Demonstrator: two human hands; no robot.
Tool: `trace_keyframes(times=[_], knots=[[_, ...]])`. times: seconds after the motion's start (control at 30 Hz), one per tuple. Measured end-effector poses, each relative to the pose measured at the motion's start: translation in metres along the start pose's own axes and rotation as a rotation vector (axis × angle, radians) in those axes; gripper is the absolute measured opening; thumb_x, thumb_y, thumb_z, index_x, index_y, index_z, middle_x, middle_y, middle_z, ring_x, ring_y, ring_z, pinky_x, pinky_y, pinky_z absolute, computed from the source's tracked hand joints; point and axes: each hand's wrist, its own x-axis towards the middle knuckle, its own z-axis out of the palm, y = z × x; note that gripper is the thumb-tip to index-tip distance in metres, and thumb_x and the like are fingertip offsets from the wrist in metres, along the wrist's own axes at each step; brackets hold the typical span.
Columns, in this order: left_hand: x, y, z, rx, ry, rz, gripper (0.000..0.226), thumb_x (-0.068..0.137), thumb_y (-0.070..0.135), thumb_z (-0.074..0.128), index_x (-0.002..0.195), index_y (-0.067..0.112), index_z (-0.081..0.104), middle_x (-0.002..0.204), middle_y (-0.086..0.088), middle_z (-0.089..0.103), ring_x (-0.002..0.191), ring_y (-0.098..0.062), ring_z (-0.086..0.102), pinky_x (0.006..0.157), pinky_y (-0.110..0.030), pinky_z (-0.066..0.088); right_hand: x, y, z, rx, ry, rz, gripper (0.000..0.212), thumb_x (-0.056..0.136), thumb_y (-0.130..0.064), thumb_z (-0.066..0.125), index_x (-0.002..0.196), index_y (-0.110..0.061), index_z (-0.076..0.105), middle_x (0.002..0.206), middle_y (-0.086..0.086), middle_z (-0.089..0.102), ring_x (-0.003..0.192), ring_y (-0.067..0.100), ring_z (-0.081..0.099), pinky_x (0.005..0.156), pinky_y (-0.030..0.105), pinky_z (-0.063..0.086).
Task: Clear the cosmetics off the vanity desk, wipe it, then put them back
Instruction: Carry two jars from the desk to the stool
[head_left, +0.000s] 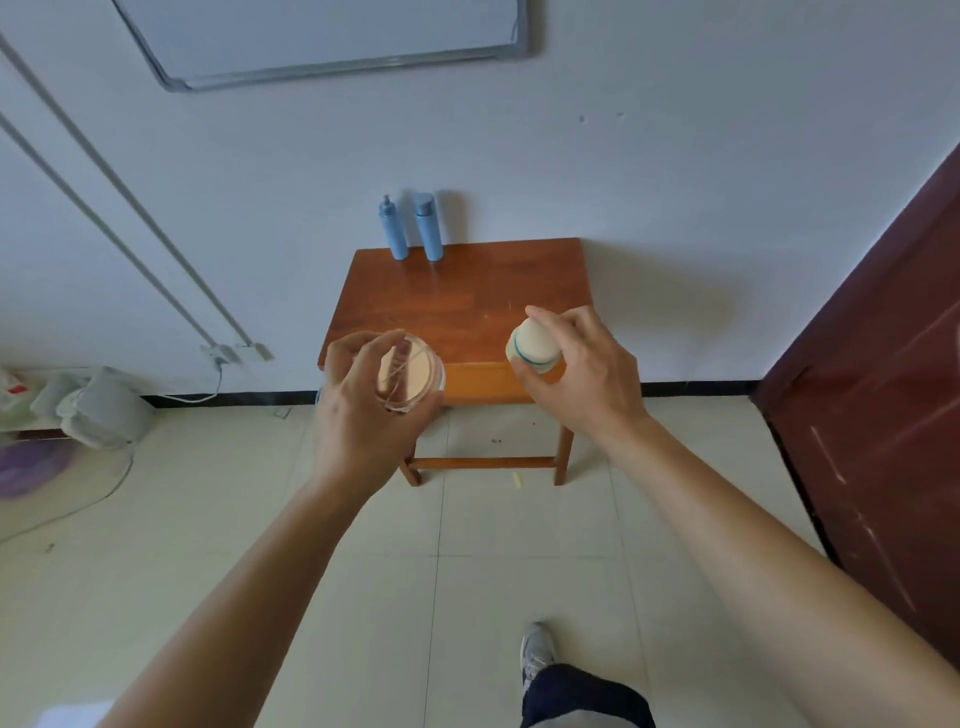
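A small brown wooden desk (467, 306) stands against the white wall. Two blue bottles stand at its back left edge: a pump bottle (394, 229) and a capped bottle (428, 227) beside it. My left hand (363, 400) grips a round clear jar with a peach-coloured lid (413, 373), held in the air over the desk's front left corner. My right hand (582, 369) holds a cream jar with a teal ring (535, 345), lifted above the desk's front right edge.
A dark red door (883, 395) fills the right side. At the far left, bags and a grey bundle (98, 410) lie on the floor, with a white cable trailing. A whiteboard (332, 41) hangs above. My shoe (535, 654) is on the tiled floor.
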Motion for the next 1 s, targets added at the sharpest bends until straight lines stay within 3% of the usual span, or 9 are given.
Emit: trace_keyframes(times=[0.27, 0.53, 0.7, 1.0], knots=[[0.144, -0.048, 0.037, 0.038, 0.011, -0.024, 0.064, 0.070, 0.042, 0.082, 0.126, 0.036, 0.052, 0.122, 0.013, 0.042, 0.095, -0.002, 0.050, 0.068, 0.001, 0.040, 0.158, 0.037, 0.076, 0.011, -0.055, -0.033, 0.061, 0.083, -0.060, 0.059, 0.135, -0.031, 0.048, 0.112, -0.008, 0.055, 0.097, 0.012, 0.059, 0.066, 0.023, 0.042], [0.286, -0.127, 0.108, 0.015, -0.023, -0.065, 0.062, 0.073, 0.048, 0.079, 0.126, 0.032, 0.051, 0.126, 0.014, 0.046, 0.104, -0.007, 0.054, 0.075, -0.007, 0.039, 0.261, 0.076, 0.177, -0.022, -0.124, -0.005, 0.062, 0.084, -0.055, 0.065, 0.137, -0.029, 0.045, 0.122, -0.007, 0.059, 0.107, 0.013, 0.059, 0.076, 0.030, 0.053], [0.375, -0.164, 0.163, 0.018, -0.111, 0.035, 0.052, 0.074, 0.039, 0.081, 0.118, 0.024, 0.058, 0.121, 0.008, 0.055, 0.105, -0.011, 0.054, 0.077, -0.030, 0.053, 0.322, 0.105, 0.230, -0.094, -0.156, 0.080, 0.058, 0.084, -0.055, 0.064, 0.132, -0.028, 0.045, 0.122, -0.007, 0.059, 0.105, 0.014, 0.060, 0.071, 0.030, 0.053], [0.430, -0.219, 0.279, 0.045, -0.408, 0.080, 0.046, 0.077, 0.033, 0.078, 0.117, 0.020, 0.059, 0.129, 0.001, 0.055, 0.113, -0.020, 0.053, 0.076, -0.029, 0.048, 0.339, 0.180, 0.306, -0.152, -0.272, 0.253, 0.052, 0.084, -0.046, 0.070, 0.125, -0.026, 0.047, 0.122, -0.002, 0.057, 0.104, 0.017, 0.061, 0.068, 0.019, 0.045]])
